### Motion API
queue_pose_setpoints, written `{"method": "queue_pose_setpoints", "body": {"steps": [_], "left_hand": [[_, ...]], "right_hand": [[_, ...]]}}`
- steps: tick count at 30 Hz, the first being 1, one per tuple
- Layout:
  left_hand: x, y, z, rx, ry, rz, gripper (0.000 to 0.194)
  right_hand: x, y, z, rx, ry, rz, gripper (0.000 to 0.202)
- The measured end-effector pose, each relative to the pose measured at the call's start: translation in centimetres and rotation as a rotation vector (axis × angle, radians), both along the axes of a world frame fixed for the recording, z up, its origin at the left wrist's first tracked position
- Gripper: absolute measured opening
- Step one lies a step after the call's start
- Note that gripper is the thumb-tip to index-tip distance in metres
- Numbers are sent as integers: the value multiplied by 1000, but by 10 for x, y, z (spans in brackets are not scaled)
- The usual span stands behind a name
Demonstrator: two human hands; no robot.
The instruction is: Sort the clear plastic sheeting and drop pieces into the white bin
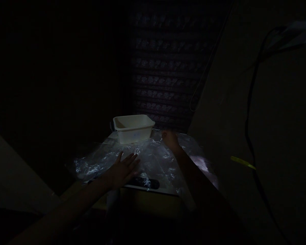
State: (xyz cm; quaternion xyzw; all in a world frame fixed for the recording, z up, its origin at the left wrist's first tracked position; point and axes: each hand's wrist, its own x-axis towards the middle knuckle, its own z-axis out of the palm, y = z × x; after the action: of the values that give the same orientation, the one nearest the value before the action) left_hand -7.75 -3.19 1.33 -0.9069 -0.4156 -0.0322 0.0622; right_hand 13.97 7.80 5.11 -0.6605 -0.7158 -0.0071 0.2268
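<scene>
A clear, crinkled plastic sheet [158, 160] is spread over a small table, with bright glints on its folds. My left hand [123, 169] lies over its near left part, open, fingers spread and pointing away from me. Farther off, my right hand [170, 139] is closed into a fist at the sheet's far side; what it grips, if anything, is hidden in the dark. To the left of that fist stands a cream plastic tub [135, 135], upright at the back. Under the sheet, by the near edge, shows a long dark object [145, 183].
The scene is very dim. A flower-patterned blind or curtain [158, 81] hangs behind the table, with a thin cord beside it. On the right wall runs a black cable [248, 126], with a yellow strip [242, 161] attached.
</scene>
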Motion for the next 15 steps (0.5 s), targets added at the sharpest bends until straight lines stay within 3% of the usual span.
{"method": "queue_pose_setpoints", "body": {"steps": [9, 15], "left_hand": [[11, 15, -5, -70, -168, 137, 48], [26, 21, 1, 18, -189, 185, 44]], "right_hand": [[22, -4, -4, -39, 41, 22, 24], [32, -9, 11, -101, 127, 68, 26]]}}
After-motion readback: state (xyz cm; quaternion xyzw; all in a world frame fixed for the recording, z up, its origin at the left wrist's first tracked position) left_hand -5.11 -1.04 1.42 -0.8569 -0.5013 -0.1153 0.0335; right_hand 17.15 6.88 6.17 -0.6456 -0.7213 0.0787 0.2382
